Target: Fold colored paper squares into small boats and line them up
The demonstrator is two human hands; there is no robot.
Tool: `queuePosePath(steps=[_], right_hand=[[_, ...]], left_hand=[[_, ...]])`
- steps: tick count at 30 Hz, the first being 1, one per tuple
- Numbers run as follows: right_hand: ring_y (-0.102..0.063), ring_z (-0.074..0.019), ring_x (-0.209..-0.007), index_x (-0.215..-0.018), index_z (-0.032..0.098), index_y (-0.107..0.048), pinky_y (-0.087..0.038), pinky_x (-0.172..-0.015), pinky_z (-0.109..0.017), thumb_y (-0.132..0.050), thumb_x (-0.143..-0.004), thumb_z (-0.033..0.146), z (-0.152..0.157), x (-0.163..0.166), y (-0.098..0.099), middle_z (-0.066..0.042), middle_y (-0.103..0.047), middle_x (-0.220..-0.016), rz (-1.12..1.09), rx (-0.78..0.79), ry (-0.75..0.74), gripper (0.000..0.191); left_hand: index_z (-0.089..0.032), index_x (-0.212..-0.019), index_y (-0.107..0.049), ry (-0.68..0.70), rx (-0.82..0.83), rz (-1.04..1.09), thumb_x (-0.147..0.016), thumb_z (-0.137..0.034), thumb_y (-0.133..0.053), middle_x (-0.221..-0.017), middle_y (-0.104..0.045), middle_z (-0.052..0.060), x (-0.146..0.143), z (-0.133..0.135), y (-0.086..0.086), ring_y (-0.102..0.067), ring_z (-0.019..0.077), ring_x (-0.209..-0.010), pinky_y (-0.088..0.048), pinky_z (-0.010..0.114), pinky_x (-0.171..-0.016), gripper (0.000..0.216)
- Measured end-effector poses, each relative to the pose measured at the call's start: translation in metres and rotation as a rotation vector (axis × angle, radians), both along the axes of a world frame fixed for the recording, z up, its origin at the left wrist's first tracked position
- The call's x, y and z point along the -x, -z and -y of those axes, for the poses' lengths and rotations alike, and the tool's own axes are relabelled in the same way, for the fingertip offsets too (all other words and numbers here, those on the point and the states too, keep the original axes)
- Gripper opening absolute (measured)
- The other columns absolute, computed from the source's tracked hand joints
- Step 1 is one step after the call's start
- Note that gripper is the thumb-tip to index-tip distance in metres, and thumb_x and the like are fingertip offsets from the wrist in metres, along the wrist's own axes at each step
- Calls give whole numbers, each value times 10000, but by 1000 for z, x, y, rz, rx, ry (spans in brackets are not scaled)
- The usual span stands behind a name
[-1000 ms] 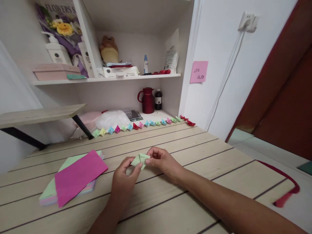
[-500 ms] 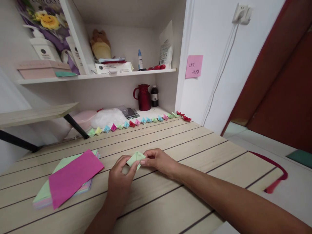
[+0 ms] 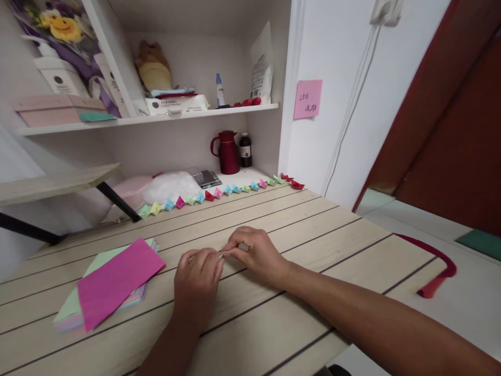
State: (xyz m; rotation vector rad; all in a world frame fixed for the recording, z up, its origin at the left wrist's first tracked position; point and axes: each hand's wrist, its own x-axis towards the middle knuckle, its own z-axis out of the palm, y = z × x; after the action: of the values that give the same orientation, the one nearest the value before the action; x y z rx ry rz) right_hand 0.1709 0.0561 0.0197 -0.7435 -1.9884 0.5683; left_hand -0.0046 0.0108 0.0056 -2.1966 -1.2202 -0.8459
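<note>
Hands are brought together low over the wooden surface (image 3: 297, 230), knuckles toward the camera. The left hand (image 3: 197, 284) is curled, its fingertips pressed together on a folded piece of pale green paper (image 3: 222, 255), of which only a thin edge can be seen between the two hands. The right hand (image 3: 252, 254) is likewise closed, thumb and fingers pinched on the same piece from the other side. The paper is thus held between both hands, just above or against the surface; which of the two cannot be told, as it is almost wholly hidden by the fingers.

To the left of the hands, well apart from them, a stack of coloured sheets (image 3: 74, 310) is laid flat on the surface, topped by a magenta sheet (image 3: 117, 279) set askew over a green one. Along the far edge of the surface a row of small folded paper figures (image 3: 219, 192) is lined up in green, yellow, blue, pink and red, each just beside the next. Behind the row, in the recess under the shelf (image 3: 156, 119), a dark red jug (image 3: 227, 152) is stood upright with a small dark bottle (image 3: 245, 150) just beside it. A pink note (image 3: 308, 99) is stuck to the white wall at the right.
</note>
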Motion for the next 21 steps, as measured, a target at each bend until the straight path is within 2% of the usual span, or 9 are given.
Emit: queuePosePath(steps=[3, 6, 8, 11, 14, 16, 19, 21], right_hand=[[-620, -161, -829, -779, 202, -681, -430, -803, -294, -673, -841, 190, -3, -3, 0, -23, -705, -828, 58, -42, -31, 64], [-599, -177, -917, -810, 212, -673, -374, -871, -329, -670, -837, 172, -7, -6, 2, -28, -708, -937, 174, -170, -39, 48], [-568, -197, -955, -806, 215, -673, -343, -867, -342, -675, -817, 154, -9, -8, 6, -33, -699, -971, 267, -226, -14, 62], [-549, -204, -929, -768, 210, -675, -327, -835, -339, -689, -793, 151, -11, -10, 13, -37, -693, -915, 382, -206, -15, 66], [-557, -196, -907, -769, 209, -680, -333, -828, -329, -680, -795, 144, -12, -12, 20, -28, -696, -869, 425, -131, -39, 71], [-567, -192, -902, -782, 216, -688, -345, -828, -322, -680, -794, 141, -13, -14, 22, -18, -702, -869, 413, -75, -49, 76], [-577, -189, -900, -792, 224, -699, -362, -824, -315, -685, -792, 146, -13, -15, 23, -16, -706, -902, 387, -21, -61, 78], [-579, -192, -909, -793, 225, -700, -367, -818, -315, -684, -791, 139, -12, -15, 23, -19, -704, -919, 388, -8, -59, 87]], left_hand=[[-208, -885, -638, -9, -49, -48, -906, -167, -517, -856, -721, 29, 4, 0, 0, -651, 182, -823, -398, 378, -897, 130], [-208, -930, -649, 34, -78, -162, -907, -139, -494, -892, -716, 47, 6, 0, -1, -641, 181, -806, -380, 401, -962, 172], [-211, -913, -652, 55, -31, -205, -909, -109, -462, -875, -704, 47, 5, 0, -2, -630, 177, -778, -386, 401, -959, 215], [-220, -840, -639, 70, 108, -197, -904, -107, -466, -809, -681, 28, 5, -1, -1, -621, 174, -755, -401, 396, -921, 217], [-234, -840, -631, 83, 244, -126, -890, -184, -544, -832, -693, 9, 9, -3, 3, -637, 185, -817, -413, 384, -877, 112], [-247, -916, -628, 54, 342, -24, -854, -237, -615, -902, -704, 5, 13, -3, 6, -643, 201, -881, -426, 377, -850, 63], [-244, -1068, -575, -62, 481, 179, -773, -238, -700, -975, -679, 13, 19, -4, 9, -642, 205, -868, -456, 370, -803, 321], [-231, -1100, -539, -110, 508, 272, -734, -224, -724, -1023, -646, 28, 20, -5, 11, -636, 206, -858, -471, 369, -782, 411]])
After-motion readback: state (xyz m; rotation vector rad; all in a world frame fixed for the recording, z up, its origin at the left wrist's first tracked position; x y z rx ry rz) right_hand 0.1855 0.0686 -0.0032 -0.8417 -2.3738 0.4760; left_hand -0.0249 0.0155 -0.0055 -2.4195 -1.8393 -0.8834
